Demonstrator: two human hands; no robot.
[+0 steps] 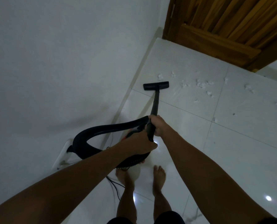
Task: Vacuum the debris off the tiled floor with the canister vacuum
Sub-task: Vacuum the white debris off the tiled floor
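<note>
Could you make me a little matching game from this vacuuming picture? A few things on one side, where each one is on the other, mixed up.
Things:
1. floor nozzle
2. white debris
3. wooden door
4. hose

Places:
A. top right, behind the tiles
B. looped to the left of the hands, by the wall
C. flat on the tiles at the end of the black wand
D. scattered over the tiles to the right of the nozzle

Pairs: 1-C, 2-D, 3-A, 4-B
</note>
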